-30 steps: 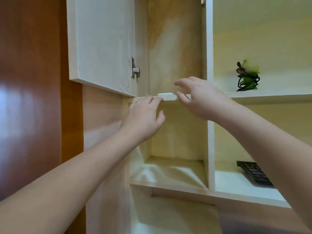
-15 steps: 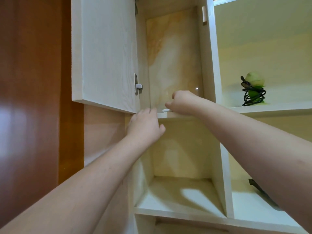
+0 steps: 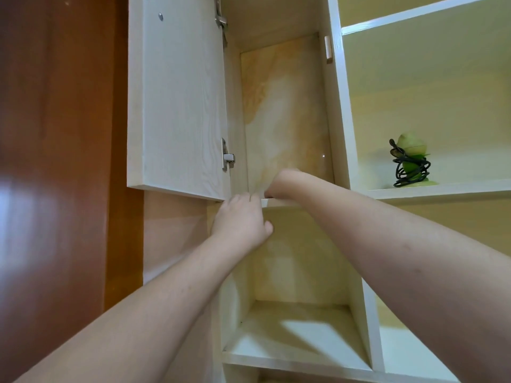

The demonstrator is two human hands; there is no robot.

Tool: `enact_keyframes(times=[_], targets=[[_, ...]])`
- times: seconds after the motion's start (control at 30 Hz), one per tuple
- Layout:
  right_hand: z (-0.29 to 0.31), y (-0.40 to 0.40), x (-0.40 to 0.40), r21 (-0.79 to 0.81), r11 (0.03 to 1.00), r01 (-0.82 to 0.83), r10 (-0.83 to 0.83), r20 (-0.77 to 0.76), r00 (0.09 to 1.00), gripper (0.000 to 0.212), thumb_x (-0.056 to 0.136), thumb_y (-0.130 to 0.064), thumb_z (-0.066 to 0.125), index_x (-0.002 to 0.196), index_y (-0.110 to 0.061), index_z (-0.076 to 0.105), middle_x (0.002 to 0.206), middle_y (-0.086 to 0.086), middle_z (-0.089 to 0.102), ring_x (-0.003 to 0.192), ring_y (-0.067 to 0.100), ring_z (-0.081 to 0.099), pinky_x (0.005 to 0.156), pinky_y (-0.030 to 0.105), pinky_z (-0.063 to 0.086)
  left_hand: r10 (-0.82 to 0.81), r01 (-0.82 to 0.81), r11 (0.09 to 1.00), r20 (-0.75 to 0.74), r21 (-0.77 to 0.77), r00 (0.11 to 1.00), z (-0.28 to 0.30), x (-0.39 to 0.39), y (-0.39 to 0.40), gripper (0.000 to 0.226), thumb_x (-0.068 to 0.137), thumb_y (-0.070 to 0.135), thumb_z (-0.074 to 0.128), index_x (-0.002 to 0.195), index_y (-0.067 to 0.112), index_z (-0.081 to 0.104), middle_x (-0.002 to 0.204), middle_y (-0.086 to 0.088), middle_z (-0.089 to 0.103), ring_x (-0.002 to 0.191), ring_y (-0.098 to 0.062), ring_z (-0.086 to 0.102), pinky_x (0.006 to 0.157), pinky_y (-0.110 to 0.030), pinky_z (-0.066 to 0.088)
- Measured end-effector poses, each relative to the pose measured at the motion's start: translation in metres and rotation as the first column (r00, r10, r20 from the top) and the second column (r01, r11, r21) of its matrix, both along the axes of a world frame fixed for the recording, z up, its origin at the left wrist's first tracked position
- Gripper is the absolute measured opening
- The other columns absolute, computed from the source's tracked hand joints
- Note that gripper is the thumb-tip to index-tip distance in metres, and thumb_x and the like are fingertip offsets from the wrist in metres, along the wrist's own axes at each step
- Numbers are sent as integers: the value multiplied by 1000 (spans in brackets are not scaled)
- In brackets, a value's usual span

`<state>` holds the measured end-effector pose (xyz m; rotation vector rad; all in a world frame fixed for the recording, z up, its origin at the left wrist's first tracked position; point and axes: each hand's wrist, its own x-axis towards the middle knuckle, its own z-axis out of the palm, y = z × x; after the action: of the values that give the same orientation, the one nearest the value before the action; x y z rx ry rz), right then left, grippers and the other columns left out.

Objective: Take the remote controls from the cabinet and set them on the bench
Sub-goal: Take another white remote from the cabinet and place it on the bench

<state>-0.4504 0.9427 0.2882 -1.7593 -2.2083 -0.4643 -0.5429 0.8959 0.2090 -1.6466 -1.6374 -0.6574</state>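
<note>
The cabinet door (image 3: 177, 106) stands open to the left. My right hand (image 3: 284, 182) reaches into the cabinet just above its shelf (image 3: 279, 203), wrist bent and fingers curled down onto the shelf. The white remote control, seen at those fingertips a moment ago, is now hidden under the hand. My left hand (image 3: 240, 219) rests against the shelf's front edge, its fingertips over the lip and its thumb hanging free below. No remote or bench shows in this view.
To the right, an open shelf holds a green object wrapped in black cable (image 3: 410, 164). Below the hands is an open compartment (image 3: 298, 335). A brown wooden panel (image 3: 55, 161) fills the left side.
My right hand went deeper into the cabinet and curled over the white remote's end, which no longer shows. The left hand stayed at the shelf edge. The view tilted upward.
</note>
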Motion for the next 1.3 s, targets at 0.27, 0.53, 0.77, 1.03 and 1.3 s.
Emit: enact_keyframes(times=[0.27, 0.53, 0.77, 1.03, 1.3], targets=[[-1, -12, 37, 21, 998, 52, -52, -29, 998, 27, 96, -31, 38, 88, -8, 51, 72, 3, 43, 81, 23, 48, 74, 30, 39, -86, 90, 996, 193, -10, 977, 5, -2, -2, 40, 95, 30, 37, 125, 8, 52, 124, -10, 55, 118, -28, 48, 92, -37, 40], [-12, -26, 61, 136, 989, -64, 111, -370, 922, 34, 84, -40, 59, 71, -12, 45, 69, 0, 45, 67, 21, 49, 47, 25, 33, -220, 214, 975, 301, 52, 928, 11, 1, 5, 44, 99, 34, 34, 130, 7, 52, 129, -13, 56, 122, -30, 50, 97, -41, 43], [-22, -49, 71, 232, 961, -153, 247, -458, 854, 35, 79, -42, 62, 91, -9, 61, 80, 4, 60, 61, 19, 51, 50, 26, 39, -255, 274, 962, 373, 2, 892, 17, 0, 9, 48, 99, 30, 35, 142, 9, 40, 140, -12, 51, 129, -28, 47, 103, -39, 40], [-28, -69, 90, 320, 922, -219, 355, -471, 807, 63, 77, -46, 59, 130, -12, 50, 97, 0, 64, 79, 18, 63, 70, 31, 53, -299, 378, 926, 638, 13, 710, 34, 9, 10, 58, 102, 49, 22, 123, 7, 56, 119, -14, 61, 111, -31, 56, 81, -32, 38], [-34, -75, 116, 366, 879, -305, 456, -456, 765, 60, 80, -43, 62, 133, -19, 49, 122, 3, 61, 100, 21, 60, 82, 31, 51, -487, 523, 768, 868, 371, 100, 49, 16, 3, 36, 97, 34, 36, 91, 10, 61, 100, -11, 72, 88, -20, 69, 66, -29, 46]])
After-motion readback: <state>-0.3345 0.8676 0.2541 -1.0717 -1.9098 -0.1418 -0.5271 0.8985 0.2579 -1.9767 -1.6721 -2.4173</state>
